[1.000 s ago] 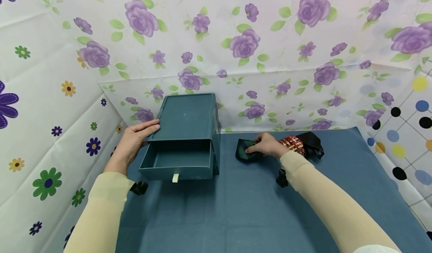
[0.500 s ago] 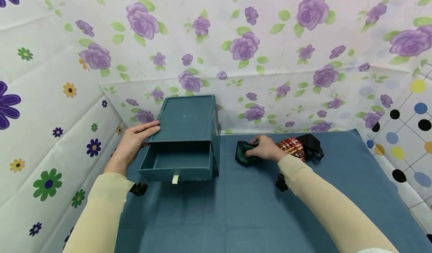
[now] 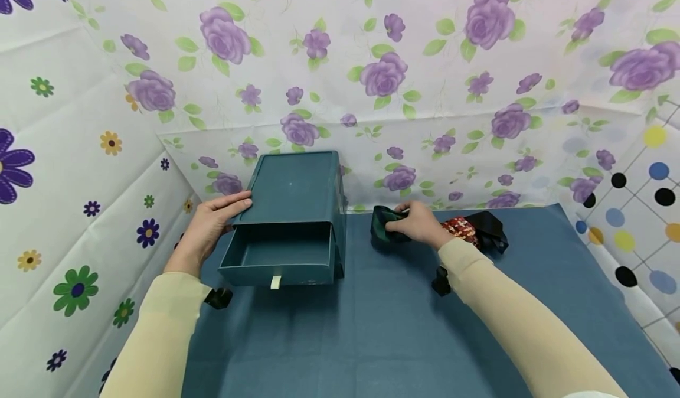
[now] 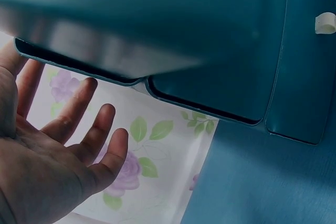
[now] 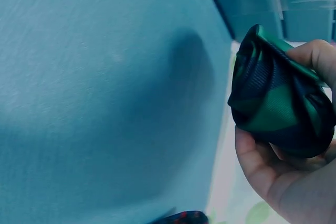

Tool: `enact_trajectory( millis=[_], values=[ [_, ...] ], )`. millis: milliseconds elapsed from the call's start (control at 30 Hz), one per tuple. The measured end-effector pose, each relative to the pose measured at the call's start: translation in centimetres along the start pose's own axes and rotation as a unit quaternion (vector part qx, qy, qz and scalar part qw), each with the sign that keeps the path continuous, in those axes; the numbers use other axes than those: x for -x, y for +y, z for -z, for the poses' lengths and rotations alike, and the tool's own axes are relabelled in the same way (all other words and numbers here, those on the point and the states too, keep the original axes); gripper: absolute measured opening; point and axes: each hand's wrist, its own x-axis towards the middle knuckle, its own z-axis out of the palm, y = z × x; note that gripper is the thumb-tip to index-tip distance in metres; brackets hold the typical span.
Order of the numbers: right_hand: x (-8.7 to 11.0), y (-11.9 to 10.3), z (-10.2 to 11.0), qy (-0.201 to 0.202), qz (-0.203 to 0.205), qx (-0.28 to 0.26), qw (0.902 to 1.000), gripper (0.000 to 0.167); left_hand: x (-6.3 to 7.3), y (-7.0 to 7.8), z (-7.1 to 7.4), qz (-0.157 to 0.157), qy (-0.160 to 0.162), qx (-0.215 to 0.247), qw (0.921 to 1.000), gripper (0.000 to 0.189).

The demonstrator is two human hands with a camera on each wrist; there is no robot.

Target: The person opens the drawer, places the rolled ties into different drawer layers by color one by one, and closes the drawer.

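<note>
A teal drawer box (image 3: 294, 188) stands left of centre with its upper drawer (image 3: 281, 274) pulled out and bare inside. My left hand (image 3: 211, 224) rests at the box's left top edge, fingers extended; in the left wrist view the other fingers spread loosely beside the box's side. My right hand (image 3: 418, 224) pinches a folded bundle of green and navy striped cloth (image 5: 278, 98) between thumb and fingers. It hangs over the table, its shadow falling apart from it. Just behind the right wrist lies a red patterned cloth with black ends (image 3: 461, 230).
A blue cloth covers the table (image 3: 382, 339). Behind it rises a white sheet with purple roses (image 3: 382, 76); a flowered sheet (image 3: 74, 209) hangs at the left and a dotted one (image 3: 637, 232) at the right. The drawer has a pale pull tab (image 3: 275, 281).
My right hand has lifted slightly up and away with the striped cloth bundle, which was lying on the table. The left hand and the drawer box have stayed put.
</note>
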Motion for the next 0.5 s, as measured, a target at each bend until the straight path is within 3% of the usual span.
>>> enact_trajectory(
  millis=[500],
  values=[
    [1.0, -4.3, 1.9, 0.028, 0.046, -0.057, 0.9969, 0.055, 0.0, 0.0, 0.0, -0.001, -0.002, -0.006, 1.0, 0.059]
  ],
)
